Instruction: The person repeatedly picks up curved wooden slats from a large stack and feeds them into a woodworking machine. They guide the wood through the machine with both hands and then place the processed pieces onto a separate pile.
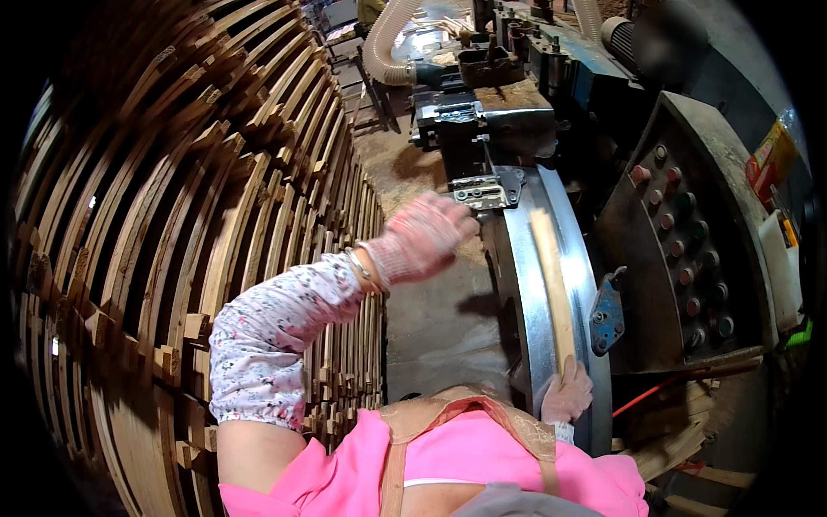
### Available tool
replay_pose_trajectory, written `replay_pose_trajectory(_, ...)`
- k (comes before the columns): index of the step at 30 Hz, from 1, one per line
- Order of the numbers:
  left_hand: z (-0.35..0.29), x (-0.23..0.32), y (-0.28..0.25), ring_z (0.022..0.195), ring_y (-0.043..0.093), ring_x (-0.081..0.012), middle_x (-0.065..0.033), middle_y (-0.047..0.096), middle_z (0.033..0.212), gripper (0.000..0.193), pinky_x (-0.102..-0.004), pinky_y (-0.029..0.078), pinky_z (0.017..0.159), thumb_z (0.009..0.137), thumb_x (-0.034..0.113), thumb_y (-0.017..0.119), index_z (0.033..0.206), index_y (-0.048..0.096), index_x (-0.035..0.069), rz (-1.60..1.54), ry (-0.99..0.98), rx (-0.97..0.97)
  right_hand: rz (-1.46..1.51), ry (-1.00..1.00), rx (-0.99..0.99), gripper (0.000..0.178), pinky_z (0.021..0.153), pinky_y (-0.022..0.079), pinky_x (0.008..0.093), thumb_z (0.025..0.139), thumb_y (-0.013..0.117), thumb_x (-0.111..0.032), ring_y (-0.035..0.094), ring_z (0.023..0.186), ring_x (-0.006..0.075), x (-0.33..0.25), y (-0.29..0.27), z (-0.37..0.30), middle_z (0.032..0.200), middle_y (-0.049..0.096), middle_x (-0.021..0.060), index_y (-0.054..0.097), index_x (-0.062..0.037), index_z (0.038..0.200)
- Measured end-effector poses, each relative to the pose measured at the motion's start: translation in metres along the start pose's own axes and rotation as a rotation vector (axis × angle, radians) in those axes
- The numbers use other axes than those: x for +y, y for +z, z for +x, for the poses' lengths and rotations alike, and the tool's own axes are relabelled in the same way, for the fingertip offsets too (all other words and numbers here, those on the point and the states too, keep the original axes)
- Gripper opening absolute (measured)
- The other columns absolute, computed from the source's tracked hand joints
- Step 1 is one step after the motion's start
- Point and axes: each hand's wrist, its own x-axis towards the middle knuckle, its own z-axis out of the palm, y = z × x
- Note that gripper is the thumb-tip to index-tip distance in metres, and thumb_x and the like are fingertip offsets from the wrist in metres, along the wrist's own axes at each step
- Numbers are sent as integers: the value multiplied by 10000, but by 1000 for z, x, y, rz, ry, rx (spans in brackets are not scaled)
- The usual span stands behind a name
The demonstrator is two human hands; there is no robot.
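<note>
A pale wooden strip (pixel 552 289) lies lengthwise on the shiny metal bed (pixel 519 258) of a woodworking machine. My right hand (pixel 566 394), in a light glove, is closed around the strip's near end. My left hand (pixel 424 239), in a pinkish-white knit glove, is in the air left of the bed, just short of a metal bracket (pixel 487 194) at the machine's infeed. It is slightly blurred, its fingers reach toward the right, and nothing shows in it. A floral sleeve covers my left forearm.
Tall stacks of wooden strips (pixel 250 207) fill the left side. Right of the bed stand a blue metal plate (pixel 607 314) and a control panel (pixel 680 250) with several buttons. A ribbed hose (pixel 385 47) runs to the machine (pixel 508 103) ahead.
</note>
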Motion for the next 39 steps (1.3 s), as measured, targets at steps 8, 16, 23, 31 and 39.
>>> replay_pose_trajectory(8,-75,-120,-38,1330,564,-324,-129,602,1419,619,-464,434,1133,870,309,767,1423,551,132,218,-329,461,123,-78,437,590,1070,483,487,964,682,-416,567,1284,384,-104,93,245,1433,612,126,558,-215,1504)
replay_pose_trajectory(16,-234,-267,-154,1222,658,-341,-133,673,1353,484,-501,541,1030,951,327,664,1392,600,140,809,-1037,1039,212,-245,192,617,1030,499,516,926,728,-237,622,1197,422,-125,82,267,1325,667,203,545,-175,1512)
replay_pose_trajectory(23,-328,-349,-198,1296,628,-304,-114,647,1424,437,-531,486,1033,972,254,619,1396,639,150,690,-1971,429,37,-330,273,435,942,506,536,913,679,-197,622,1109,436,-9,37,64,1243,665,217,664,-22,1310)
replay_pose_trajectory(31,-416,-425,-179,890,740,-173,-16,801,1022,307,-323,570,820,981,269,552,971,831,144,529,-2080,394,-3,-312,347,364,919,515,533,907,678,-180,624,1108,409,-44,44,117,1204,687,209,709,-32,1239)
replay_pose_trajectory(39,-294,-290,-217,1325,612,-311,-55,651,1426,393,-515,506,1069,1043,188,490,1416,592,258,869,-1697,431,35,-326,203,536,1060,453,457,893,721,-354,560,1256,334,-130,69,275,1249,659,133,640,-124,1370)
